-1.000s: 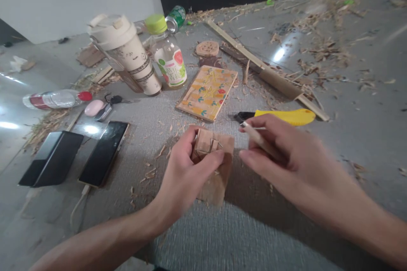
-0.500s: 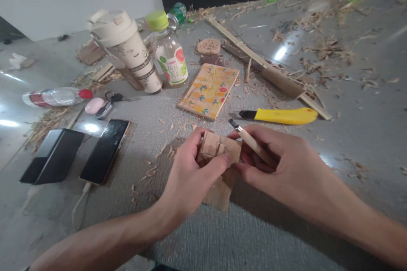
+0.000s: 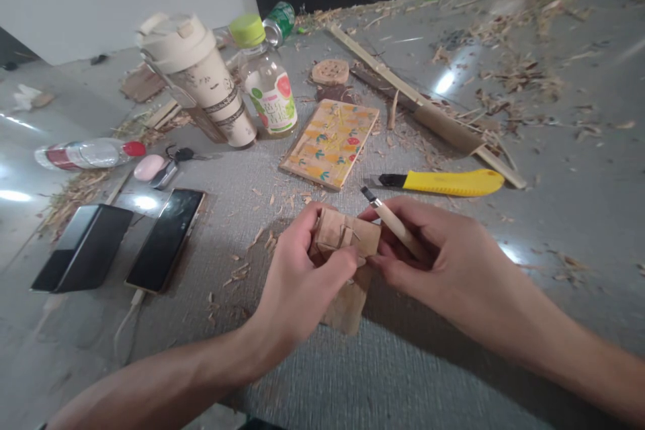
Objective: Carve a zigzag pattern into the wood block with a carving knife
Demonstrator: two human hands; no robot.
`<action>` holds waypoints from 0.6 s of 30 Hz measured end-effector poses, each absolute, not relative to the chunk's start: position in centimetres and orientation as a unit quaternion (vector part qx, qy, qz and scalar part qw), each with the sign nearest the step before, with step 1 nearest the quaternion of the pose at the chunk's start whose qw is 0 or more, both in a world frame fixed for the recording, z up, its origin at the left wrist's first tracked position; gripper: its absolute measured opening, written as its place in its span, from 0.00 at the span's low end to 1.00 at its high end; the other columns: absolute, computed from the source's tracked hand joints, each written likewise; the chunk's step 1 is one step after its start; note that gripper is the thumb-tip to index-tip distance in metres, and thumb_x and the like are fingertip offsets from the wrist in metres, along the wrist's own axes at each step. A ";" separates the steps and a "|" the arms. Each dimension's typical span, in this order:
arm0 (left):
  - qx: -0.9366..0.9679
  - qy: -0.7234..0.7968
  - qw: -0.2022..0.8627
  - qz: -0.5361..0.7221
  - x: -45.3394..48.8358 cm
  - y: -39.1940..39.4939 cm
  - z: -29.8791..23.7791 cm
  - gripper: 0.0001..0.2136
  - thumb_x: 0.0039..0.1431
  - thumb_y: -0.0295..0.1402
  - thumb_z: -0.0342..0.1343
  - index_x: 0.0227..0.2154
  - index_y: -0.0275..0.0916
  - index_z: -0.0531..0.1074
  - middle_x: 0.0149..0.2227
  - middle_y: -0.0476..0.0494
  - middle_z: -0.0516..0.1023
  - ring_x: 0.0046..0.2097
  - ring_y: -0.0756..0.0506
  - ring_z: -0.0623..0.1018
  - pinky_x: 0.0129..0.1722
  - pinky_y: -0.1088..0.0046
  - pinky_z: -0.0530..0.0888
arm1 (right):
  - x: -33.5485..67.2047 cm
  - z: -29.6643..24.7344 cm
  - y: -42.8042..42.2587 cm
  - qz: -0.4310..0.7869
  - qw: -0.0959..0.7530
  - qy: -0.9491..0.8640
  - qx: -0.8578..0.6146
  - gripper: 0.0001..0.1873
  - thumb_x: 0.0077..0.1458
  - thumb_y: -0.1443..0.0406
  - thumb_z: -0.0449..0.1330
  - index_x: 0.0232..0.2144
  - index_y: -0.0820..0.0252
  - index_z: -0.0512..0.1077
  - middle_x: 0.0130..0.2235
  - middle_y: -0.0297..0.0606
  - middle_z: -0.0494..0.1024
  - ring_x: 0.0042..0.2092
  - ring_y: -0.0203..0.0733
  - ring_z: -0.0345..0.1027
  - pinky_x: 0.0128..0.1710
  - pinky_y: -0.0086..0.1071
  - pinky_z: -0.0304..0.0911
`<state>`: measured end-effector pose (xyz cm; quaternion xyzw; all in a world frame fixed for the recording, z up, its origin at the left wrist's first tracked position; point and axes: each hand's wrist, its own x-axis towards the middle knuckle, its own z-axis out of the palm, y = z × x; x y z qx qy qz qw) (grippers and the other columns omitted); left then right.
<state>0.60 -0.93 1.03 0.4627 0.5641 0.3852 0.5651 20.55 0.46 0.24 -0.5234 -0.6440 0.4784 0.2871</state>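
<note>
My left hand is closed around a small wooden block with cut lines on its top face, the thumb lying across the near side. My right hand holds a wood carving chisel with a pale handle; its dark blade points up and away from the block. The fingertips of that hand are at the block's right side. Under the block lies a brownish flat piece, partly hidden by my left hand. Beyond my right hand a yellow utility knife rests on the table.
A painted wooden board lies ahead, with a bottle and a cream tumbler behind it. Two phones, one of them this charging phone, lie left. Long wood strips and scattered shavings cover the right.
The block has shifted very slightly left in my hands, and my left thumb has drawn back a little. Both grips stay the same.
</note>
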 end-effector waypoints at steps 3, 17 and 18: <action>0.477 0.563 0.557 0.382 0.6 -1.0 0.9 0.07 0.54 0.29 0.62 0.35 0.42 0.72 0.31 0.55 0.72 0.31 0.50 0.71 0.29 0.75 0.70 | 20.6 0.2 0.6 0.487 0.280 -0.650 -0.512 0.05 0.60 0.60 0.65 0.38 0.52 0.77 0.32 0.30 0.76 0.31 0.38 0.67 0.26 0.31 0.62; 0.473 0.572 0.552 0.380 0.5 -0.7 0.4 0.07 0.55 0.31 0.62 0.36 0.43 0.71 0.31 0.55 0.71 0.33 0.48 0.71 0.32 0.70 0.70 | 25.1 3.6 1.0 0.127 0.192 -0.896 -0.379 0.14 0.81 0.58 0.56 0.38 0.49 0.74 0.28 0.29 0.74 0.27 0.41 0.66 0.30 0.42 0.52; 0.474 0.570 0.552 0.381 0.5 -0.7 0.4 0.07 0.55 0.31 0.62 0.37 0.43 0.71 0.31 0.55 0.71 0.33 0.48 0.71 0.32 0.70 0.70 | 25.0 3.5 0.9 0.123 0.191 -0.900 -0.373 0.15 0.80 0.60 0.56 0.37 0.50 0.73 0.29 0.30 0.74 0.27 0.42 0.66 0.31 0.42 0.52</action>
